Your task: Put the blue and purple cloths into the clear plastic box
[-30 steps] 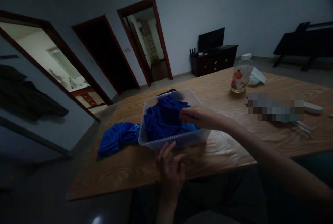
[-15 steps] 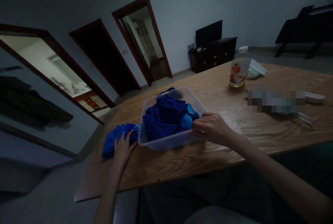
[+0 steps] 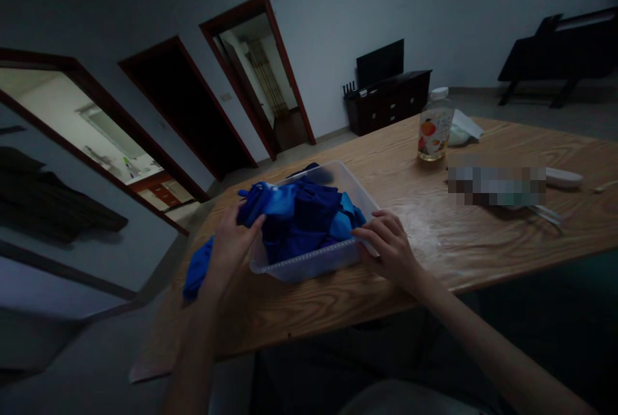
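Observation:
A clear plastic bin (image 3: 309,268) sits on the wooden table, holding crumpled dark blue clothing (image 3: 311,219) and a lighter blue piece of cloth (image 3: 344,219). My left hand (image 3: 234,235) is closed on a blue garment (image 3: 277,199), raised over the bin's left rim and partly lying on the clothing inside. More blue cloth (image 3: 197,267) lies on the table to the left, partly hidden behind my left wrist. At the bin's front right corner, my right hand (image 3: 391,248) grips the rim with bent fingers.
A bottle with a white cap (image 3: 434,125) stands to the right behind the bin, beside a pale packet (image 3: 463,129). Further right are a blurred-out item (image 3: 497,183) and a white elongated object (image 3: 564,177). Something dark (image 3: 309,170) lies behind the bin.
My left hand has lifted a blue garment from the table and brought it up over the bin's left side. My right hand stays at the bin's front right corner.

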The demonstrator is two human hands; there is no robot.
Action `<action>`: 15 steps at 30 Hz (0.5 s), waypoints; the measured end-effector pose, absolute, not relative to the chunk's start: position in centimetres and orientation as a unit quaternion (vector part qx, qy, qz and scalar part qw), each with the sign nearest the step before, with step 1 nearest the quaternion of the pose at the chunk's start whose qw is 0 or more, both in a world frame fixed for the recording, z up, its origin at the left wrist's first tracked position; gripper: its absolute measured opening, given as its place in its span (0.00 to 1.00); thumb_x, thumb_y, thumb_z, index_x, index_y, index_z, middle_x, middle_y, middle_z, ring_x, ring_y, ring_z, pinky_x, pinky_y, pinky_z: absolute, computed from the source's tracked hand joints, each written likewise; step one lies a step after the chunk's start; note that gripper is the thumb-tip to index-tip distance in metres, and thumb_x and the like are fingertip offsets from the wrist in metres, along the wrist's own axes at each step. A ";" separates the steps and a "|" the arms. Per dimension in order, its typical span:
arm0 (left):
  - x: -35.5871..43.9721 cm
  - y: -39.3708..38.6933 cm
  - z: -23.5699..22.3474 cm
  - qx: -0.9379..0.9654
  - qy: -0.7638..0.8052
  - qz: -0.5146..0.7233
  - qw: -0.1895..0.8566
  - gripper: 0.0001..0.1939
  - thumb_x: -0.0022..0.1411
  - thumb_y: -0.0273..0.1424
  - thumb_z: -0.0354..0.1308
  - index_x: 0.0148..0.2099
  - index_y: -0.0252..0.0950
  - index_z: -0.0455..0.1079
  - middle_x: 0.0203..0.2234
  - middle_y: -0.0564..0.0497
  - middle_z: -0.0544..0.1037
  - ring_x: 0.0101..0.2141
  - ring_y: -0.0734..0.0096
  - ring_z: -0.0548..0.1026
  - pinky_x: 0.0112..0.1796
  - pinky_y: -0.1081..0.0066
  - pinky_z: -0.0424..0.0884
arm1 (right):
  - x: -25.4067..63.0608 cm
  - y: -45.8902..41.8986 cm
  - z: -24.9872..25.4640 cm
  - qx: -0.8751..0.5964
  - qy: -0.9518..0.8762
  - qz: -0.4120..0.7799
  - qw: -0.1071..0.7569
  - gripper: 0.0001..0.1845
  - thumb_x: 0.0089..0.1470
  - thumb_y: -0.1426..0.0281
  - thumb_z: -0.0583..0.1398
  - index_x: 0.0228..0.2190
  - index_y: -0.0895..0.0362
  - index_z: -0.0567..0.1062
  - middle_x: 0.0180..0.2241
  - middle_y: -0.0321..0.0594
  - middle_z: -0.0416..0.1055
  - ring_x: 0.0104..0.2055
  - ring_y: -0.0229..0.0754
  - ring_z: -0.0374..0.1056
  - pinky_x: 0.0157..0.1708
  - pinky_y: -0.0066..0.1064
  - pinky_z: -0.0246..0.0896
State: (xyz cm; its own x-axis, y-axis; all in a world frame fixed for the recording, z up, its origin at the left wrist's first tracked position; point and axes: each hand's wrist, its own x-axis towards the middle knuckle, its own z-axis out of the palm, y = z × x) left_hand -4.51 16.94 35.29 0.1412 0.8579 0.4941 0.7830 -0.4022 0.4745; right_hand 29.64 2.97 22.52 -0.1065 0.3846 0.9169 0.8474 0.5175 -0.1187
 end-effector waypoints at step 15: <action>-13.5 17.0 28.3 0.761 0.516 0.389 0.057 0.28 0.77 0.57 0.53 0.57 0.39 0.78 0.59 0.41 0.83 0.64 0.49 0.78 0.72 0.48 0.70 | 28.5 2.5 21.3 -0.440 -0.676 -0.220 0.548 0.24 0.68 0.76 0.63 0.62 0.51 0.77 0.51 0.44 0.80 0.61 0.50 0.72 0.73 0.58 0.68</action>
State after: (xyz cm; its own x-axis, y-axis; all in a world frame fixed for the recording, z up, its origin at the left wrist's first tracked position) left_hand -13.48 17.02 28.27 0.1655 0.8299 0.5327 0.7411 -0.4611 0.4880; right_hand 28.48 2.54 21.29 -0.0120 0.3542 0.9351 0.8367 0.5157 -0.1846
